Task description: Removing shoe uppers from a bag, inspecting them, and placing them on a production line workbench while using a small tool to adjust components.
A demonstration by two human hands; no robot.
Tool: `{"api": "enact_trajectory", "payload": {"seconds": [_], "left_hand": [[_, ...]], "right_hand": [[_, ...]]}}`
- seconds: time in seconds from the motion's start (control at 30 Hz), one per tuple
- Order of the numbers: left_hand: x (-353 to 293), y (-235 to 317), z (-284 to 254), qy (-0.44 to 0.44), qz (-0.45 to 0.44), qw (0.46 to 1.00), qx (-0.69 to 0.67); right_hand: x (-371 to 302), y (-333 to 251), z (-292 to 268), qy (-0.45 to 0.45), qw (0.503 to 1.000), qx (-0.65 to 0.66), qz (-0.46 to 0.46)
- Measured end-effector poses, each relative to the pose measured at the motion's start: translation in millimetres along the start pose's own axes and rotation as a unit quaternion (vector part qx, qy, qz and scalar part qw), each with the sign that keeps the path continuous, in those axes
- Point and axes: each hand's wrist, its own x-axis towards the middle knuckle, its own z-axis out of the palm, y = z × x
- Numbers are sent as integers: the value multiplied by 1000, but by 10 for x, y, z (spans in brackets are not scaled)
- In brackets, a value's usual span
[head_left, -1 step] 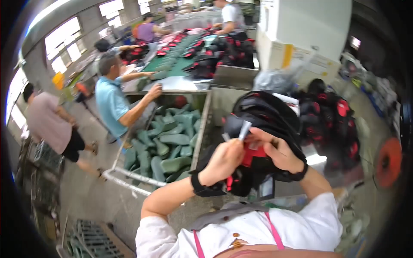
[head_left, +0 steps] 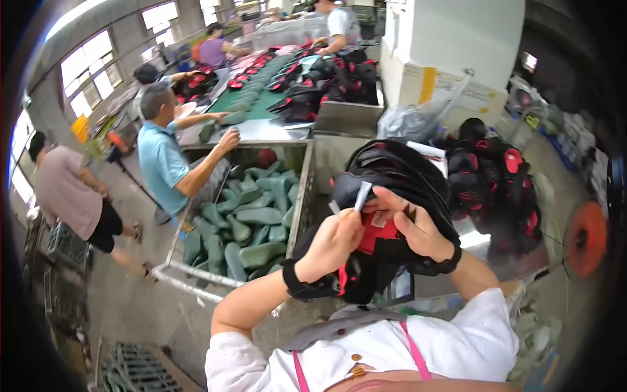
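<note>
My left hand (head_left: 332, 243) is closed in a pinch on a thin pale strip (head_left: 363, 195), whose ends stick up past the fingertips. My right hand (head_left: 421, 228) is half curled over a black shoe upper (head_left: 398, 261) with a red inside, a dark edge showing between thumb and forefinger. A small whitish patch lies on the red part (head_left: 377, 234), between both hands. Behind the hands, more black uppers (head_left: 398, 163) stand stacked in overlapping layers. Both wrists wear black bands. The undersides of the fingers are hidden.
A metal-framed bin (head_left: 302, 196) of green shoe lasts (head_left: 261, 215) stands left of me. Beyond it, co-workers stand around a green conveyor (head_left: 251, 98). Black-and-red shoe uppers (head_left: 490, 170) are heaped at right, near an orange round fan (head_left: 584, 238). Another person walks at far left.
The view has shifted slightly, moving the surroundings a little to the left. A whitish patch on the red part shows more plainly between my hands. Both hands keep nearly the same pose.
</note>
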Motion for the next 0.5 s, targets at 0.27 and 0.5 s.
{"api": "enact_trajectory", "payload": {"seconds": [0.27,0.5], "left_hand": [[257,-48,-385,-59,-2,997,-39],[534,29,-624,8,25,1000,-4]], "right_hand": [[325,453,-192,85,978,-145,126],[1055,763,112,-59,998,29,15]]}}
